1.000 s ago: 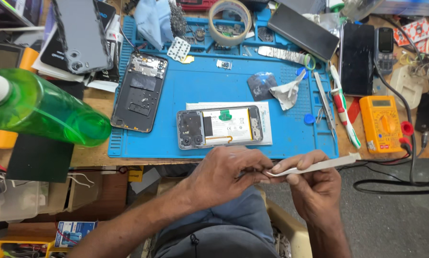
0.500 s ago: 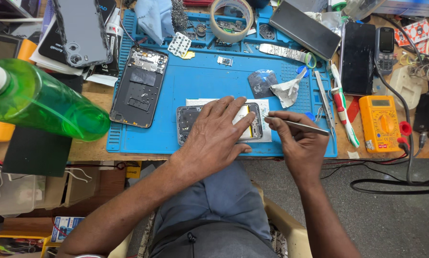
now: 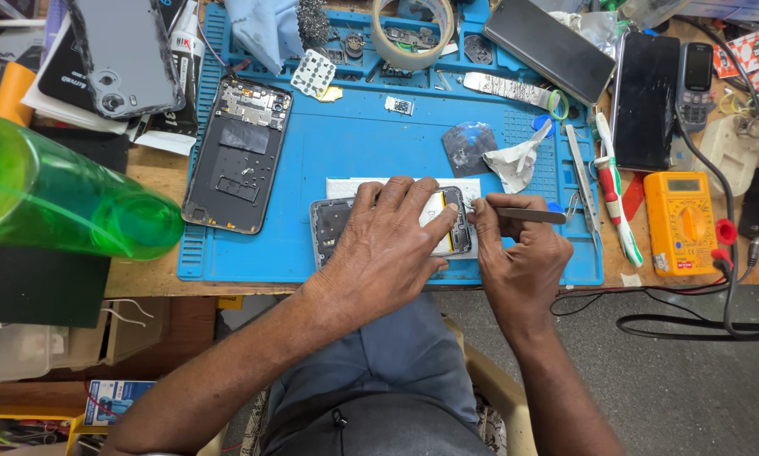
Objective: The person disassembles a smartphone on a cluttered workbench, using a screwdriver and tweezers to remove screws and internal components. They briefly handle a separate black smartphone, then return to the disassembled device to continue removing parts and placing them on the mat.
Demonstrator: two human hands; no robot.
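An opened phone (image 3: 333, 221) with its back off lies flat on the blue work mat (image 3: 371, 143), on top of a white sheet. My left hand (image 3: 388, 241) rests spread across the phone, covering most of it and pinning it down. My right hand (image 3: 519, 253) holds metal tweezers (image 3: 527, 214), their tip touching the phone's right end. The phone's battery area shows between my fingers.
A dark phone frame (image 3: 237, 156) lies on the mat's left. A green bottle (image 3: 67, 203) lies at the left. A yellow multimeter (image 3: 682, 221), loose tweezers (image 3: 582, 181), tape roll (image 3: 413, 34), crumpled tissue (image 3: 519, 160) and black phones (image 3: 645, 97) surround the mat.
Both hands came up from below the table edge onto the mat. My left hand settled on the opened phone, and the tweezers' tip moved to its right end.
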